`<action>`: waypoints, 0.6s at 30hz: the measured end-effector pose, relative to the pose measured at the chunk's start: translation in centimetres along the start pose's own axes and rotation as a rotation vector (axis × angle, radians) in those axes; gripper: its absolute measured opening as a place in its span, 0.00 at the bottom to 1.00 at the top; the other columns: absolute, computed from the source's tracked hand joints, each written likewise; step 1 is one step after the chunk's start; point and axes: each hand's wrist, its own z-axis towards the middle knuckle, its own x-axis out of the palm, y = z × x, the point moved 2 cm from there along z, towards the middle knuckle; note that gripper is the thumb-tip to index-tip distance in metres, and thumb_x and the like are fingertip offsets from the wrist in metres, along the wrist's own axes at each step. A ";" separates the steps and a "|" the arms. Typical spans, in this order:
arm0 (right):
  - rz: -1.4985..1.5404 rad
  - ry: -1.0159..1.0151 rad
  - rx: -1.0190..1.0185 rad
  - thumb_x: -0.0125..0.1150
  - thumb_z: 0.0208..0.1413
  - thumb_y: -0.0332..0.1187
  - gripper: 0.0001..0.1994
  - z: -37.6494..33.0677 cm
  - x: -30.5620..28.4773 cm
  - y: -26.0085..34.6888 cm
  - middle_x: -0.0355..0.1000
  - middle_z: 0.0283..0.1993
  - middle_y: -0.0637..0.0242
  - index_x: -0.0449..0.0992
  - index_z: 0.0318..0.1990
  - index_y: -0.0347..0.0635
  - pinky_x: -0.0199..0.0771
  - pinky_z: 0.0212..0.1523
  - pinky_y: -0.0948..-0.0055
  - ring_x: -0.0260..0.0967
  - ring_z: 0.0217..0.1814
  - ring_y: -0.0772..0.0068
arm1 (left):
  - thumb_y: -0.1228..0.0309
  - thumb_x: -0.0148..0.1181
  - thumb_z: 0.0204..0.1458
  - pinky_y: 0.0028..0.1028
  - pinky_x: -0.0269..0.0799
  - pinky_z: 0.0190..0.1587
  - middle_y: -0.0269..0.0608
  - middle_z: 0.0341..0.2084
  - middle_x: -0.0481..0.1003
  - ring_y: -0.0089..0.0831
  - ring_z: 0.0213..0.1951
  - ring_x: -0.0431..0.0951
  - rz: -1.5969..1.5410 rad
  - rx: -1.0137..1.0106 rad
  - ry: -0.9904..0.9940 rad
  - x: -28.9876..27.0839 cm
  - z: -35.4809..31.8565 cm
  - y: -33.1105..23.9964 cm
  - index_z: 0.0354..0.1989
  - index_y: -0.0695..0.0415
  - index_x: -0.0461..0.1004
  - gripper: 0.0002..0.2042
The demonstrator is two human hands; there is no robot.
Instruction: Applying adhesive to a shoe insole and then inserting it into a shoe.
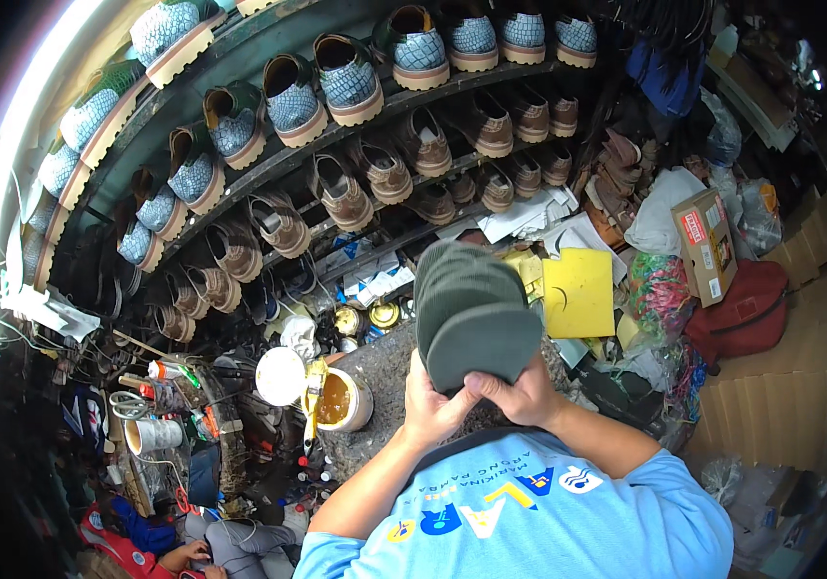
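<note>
A stack of dark green-grey shoe soles [484, 343] is held up in front of my chest, fanned a little so that several rounded ends show. My left hand [430, 410] grips the stack's near left side. My right hand [522, 394] wraps its near right side, with the thumb pressed on the lower front face. The fingers underneath are hidden by the stack. Just left of my left hand stands a white tub of amber glue [363, 400] on the worn work surface [389, 362]. A yellow-stained brush [313, 400] leans at the tub's edge.
Racks above carry blue scaly-patterned shoes [294, 99] and brown shoes [344, 193]. Yellow sheets [578, 292], a cardboard box [706, 246] and a red bag [742, 311] lie to the right. Lower left are a tool-filled holder [155, 436] and another person's hand [187, 557].
</note>
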 end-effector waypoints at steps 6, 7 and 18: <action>0.006 -0.152 0.137 0.70 0.59 0.38 0.43 0.9 -0.1 0.7 0.64 0.67 0.47 0.49 0.72 0.28 0.62 0.69 0.59 0.64 0.69 0.55 | 0.63 0.72 0.57 0.37 0.64 0.66 0.46 0.63 0.66 0.35 0.64 0.67 -0.134 -0.284 -0.046 1.2 -0.4 -1.4 0.71 0.61 0.55 0.39; -0.117 -0.196 0.137 0.70 0.59 0.38 0.43 0.9 -0.6 -0.1 0.63 0.68 0.45 0.48 0.72 0.28 0.62 0.70 0.57 0.63 0.70 0.52 | 0.61 0.70 0.58 0.36 0.61 0.68 0.48 0.66 0.63 0.36 0.68 0.63 -0.011 -0.288 -0.030 1.3 -0.2 -1.4 0.73 0.62 0.52 0.41; -0.737 0.019 0.507 0.68 0.58 0.54 0.47 -0.1 -4.1 -7.1 0.51 0.70 0.33 0.55 0.74 0.31 0.55 0.73 0.51 0.53 0.73 0.33 | 0.60 0.68 0.61 0.27 0.74 0.28 0.41 0.30 0.79 0.24 0.27 0.78 0.347 -0.688 0.000 1.0 -0.7 4.3 0.50 0.66 0.71 0.21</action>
